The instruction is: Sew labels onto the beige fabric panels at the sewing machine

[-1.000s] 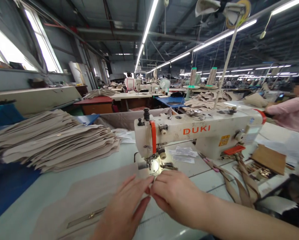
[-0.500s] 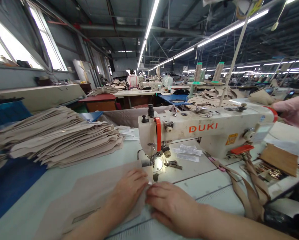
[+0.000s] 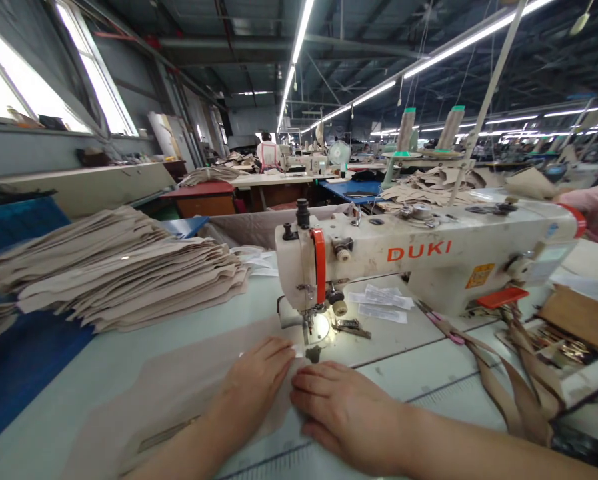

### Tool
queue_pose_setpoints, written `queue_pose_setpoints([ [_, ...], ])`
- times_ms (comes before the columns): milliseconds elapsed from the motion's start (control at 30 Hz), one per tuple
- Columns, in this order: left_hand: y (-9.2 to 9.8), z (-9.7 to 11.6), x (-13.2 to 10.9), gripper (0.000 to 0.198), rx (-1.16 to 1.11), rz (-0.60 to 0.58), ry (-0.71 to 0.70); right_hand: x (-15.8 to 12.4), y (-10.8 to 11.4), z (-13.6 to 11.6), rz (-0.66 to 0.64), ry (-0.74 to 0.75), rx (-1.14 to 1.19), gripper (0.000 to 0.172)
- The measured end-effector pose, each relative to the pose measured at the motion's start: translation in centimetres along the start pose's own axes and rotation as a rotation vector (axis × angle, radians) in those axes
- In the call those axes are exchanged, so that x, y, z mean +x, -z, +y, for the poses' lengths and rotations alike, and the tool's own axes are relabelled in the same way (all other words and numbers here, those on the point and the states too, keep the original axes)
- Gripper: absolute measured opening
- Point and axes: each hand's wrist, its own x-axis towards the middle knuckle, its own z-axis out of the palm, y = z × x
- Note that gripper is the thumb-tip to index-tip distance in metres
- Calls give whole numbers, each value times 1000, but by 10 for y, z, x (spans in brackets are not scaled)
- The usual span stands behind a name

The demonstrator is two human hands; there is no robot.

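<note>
a large piece of thin beige fabric [image 3: 189,367] is lying flat on the bench [image 3: 259,300], in front and to the left of the sewing machine [image 3: 363,250], and its right side is reaching close to the machine's needle [image 3: 309,323]. the left hand [image 3: 253,380] is resting on this fabric from above, in front of the machine, with the fingers stretched and not clenched. the right hand [image 3: 346,407] is resting just beside it, also in front of the machine, with bent fingers meeting the fabric edge; whether they are pinching it, i cannot tell. a small white piece [image 3: 299,350] is showing at the left fingertips, before the machine's needle. in my judgement, the step in hand is the arranging of this edge for sewing, and stitching does not seem to be happening yet. the next move, i am thinking, is calling for guiding the edge straight under the machine's needle, while both hands are keeping the layers flat and the fingers are staying apart from the needle. under the machine's arm, white slips [image 3: 381,303] are lying near a small metal tool [image 3: 351,327].
</note>
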Motion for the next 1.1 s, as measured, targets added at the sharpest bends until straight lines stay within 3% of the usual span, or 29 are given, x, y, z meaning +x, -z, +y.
queue_pose_setpoints([
  [133,-2,-1,1,37,43,-48,-66,-1,0,0,-3,3,5,31],
  [467,0,-1,4,37,8,-106,-65,-4,-2,1,25,0,53,31],
  [700,0,0,3,37,44,-88,-81,-2,4,0,-7,-3,66,30],
  [867,0,1,1,39,66,-128,-70,3,11,17,7,-14,90,22],
  [1100,5,2,-11,35,58,-169,13,22,6,38,20,-89,-128,16],
])
